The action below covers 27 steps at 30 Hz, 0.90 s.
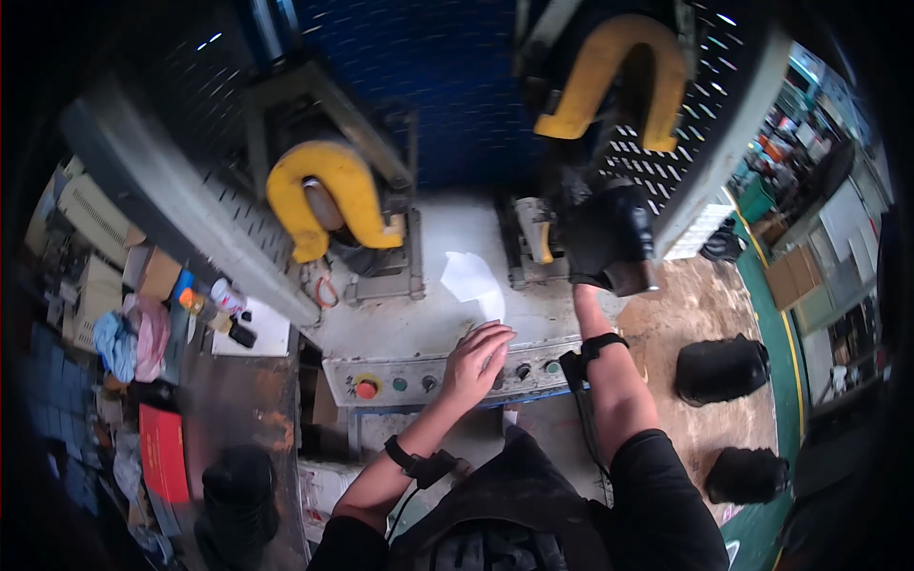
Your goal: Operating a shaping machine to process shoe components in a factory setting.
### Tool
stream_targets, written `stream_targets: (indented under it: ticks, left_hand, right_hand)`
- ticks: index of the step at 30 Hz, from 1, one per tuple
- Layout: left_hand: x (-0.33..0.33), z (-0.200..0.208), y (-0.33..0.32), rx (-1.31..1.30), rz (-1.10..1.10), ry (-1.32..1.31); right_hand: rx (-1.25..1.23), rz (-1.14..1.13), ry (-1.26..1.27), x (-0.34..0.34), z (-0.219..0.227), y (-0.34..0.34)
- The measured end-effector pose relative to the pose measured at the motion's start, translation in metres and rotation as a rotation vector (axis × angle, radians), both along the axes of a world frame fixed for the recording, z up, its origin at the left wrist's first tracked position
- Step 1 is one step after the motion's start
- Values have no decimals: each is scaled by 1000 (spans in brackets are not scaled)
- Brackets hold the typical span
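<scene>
My left hand hovers over the front edge of the white machine table, fingers loosely stretched and holding nothing visible. Just beyond the fingertips lies a crumpled white sheet. My right arm reaches forward to the right station, where a black boot-shaped piece covers most of my right hand. Its fingers are hidden, so their grip does not show. Above that piece is a yellow U-shaped clamp. A second yellow U-shaped clamp surrounds a form at the left station.
A control panel with a red button and several knobs runs below the table edge. Two black boot pieces sit on the right-hand worn board. Another black piece and a red box are at left.
</scene>
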<state>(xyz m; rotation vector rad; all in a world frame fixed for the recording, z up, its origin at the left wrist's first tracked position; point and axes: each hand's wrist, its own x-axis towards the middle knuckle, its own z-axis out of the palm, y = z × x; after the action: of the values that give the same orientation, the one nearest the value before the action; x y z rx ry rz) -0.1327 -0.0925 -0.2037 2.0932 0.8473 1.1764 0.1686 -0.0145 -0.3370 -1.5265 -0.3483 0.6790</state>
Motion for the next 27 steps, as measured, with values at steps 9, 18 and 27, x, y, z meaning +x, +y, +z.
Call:
stream_targets:
  ticks: [9, 18, 27]
  left_hand:
    - [-78, 17, 27, -108, 359, -353]
    - [-124, 84, 87, 207, 841, 192]
    - [-135, 135, 16, 395, 561, 344]
  right_hand:
    - [-10, 112, -28, -11, 42, 95]
    - [42, 110, -87, -17, 47, 106]
    - [64, 394, 688, -11, -5, 26]
